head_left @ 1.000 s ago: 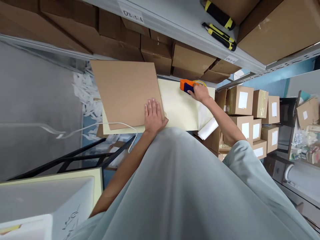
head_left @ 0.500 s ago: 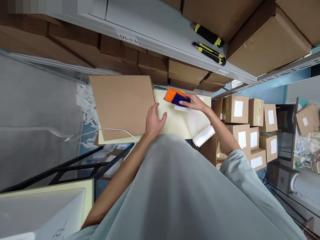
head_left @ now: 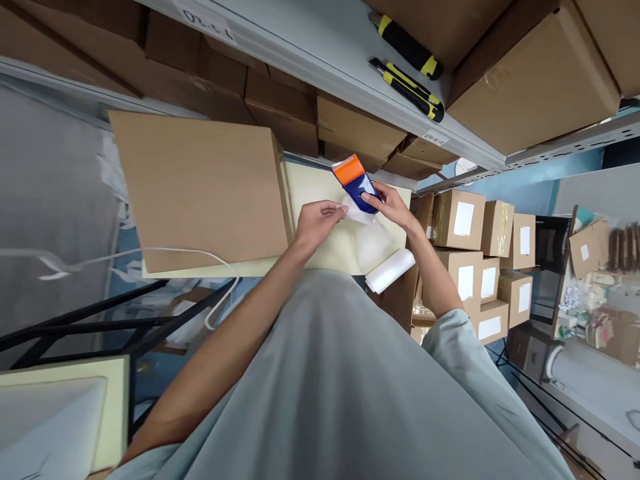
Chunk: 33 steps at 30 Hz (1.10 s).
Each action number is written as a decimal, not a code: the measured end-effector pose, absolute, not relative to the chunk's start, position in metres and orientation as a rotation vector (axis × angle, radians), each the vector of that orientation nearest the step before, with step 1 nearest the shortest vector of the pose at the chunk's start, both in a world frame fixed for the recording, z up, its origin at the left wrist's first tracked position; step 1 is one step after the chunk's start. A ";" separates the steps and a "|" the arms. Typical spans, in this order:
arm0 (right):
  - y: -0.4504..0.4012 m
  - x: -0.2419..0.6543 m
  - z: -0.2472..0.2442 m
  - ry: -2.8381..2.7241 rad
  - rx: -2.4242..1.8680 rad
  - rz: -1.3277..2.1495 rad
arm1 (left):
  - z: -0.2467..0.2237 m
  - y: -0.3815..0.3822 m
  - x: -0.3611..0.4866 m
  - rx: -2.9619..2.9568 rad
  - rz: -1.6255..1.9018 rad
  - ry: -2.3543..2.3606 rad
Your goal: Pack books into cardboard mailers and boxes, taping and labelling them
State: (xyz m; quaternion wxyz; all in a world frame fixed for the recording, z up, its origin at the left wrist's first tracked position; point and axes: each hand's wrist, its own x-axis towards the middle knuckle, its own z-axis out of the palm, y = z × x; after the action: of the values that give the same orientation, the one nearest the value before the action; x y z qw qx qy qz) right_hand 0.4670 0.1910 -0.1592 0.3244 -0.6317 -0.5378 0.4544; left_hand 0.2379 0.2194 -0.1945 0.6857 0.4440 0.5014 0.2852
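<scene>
My right hand (head_left: 389, 205) grips a small orange-and-dark-blue package (head_left: 354, 179) by its blue lower part, tilted above the pale yellow tabletop (head_left: 307, 190). With thumb and fingertips together, my left hand (head_left: 320, 223) pinches the end of a thin white wrapping sheet (head_left: 356, 212) just left of the package. That sheet runs across the tabletop to a white roll (head_left: 390, 271) at the near right edge. Left of my hands lies a large closed cardboard box (head_left: 205, 190).
Two black-and-yellow utility knives (head_left: 409, 90) lie on the grey shelf (head_left: 300, 50) overhead, beside a cardboard box (head_left: 535, 80). A white cord (head_left: 195, 251) crosses the large box's near side. Several labelled cartons (head_left: 463, 220) are stacked at right.
My left hand has moved from beside the large box to the white sheet and closed on its end. The package in my right hand has turned more upright. The view has shifted.
</scene>
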 end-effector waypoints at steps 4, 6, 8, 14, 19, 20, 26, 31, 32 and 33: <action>0.178 0.471 -0.164 -1.362 -1.702 1.114 | -0.192 0.207 0.253 1.029 0.703 1.205; 0.171 0.469 -0.165 -1.340 -1.723 1.088 | -0.187 0.204 0.257 1.072 0.730 1.219; 0.165 0.464 -0.164 -1.316 -1.744 1.070 | -0.180 0.202 0.258 1.107 0.749 1.212; 0.155 0.456 -0.160 -1.199 -1.767 1.071 | -0.159 0.202 0.249 1.215 0.818 1.232; 0.150 0.452 -0.172 -0.950 -1.640 1.149 | -0.156 0.203 0.247 1.469 0.741 1.232; 0.149 0.451 -0.175 -0.901 -1.581 1.171 | -0.157 0.203 0.247 1.515 0.720 1.216; 0.141 0.443 -0.186 -0.686 -1.424 1.252 | -0.159 0.197 0.242 1.570 0.734 1.161; 0.134 0.428 -0.190 -0.560 -1.422 1.170 | -0.154 0.181 0.233 1.643 0.836 1.173; 0.132 0.424 -0.191 -0.535 -1.407 1.153 | -0.153 0.178 0.231 1.652 0.857 1.178; 0.130 0.419 -0.191 -0.509 -1.390 1.135 | -0.151 0.175 0.230 1.652 0.878 1.182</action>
State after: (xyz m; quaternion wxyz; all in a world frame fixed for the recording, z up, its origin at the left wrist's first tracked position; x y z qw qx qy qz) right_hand 0.4193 0.1295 -0.1913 0.5955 -0.5987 -0.2193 0.4887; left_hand 0.2301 0.1753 -0.1513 0.4477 0.6674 0.4777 0.3549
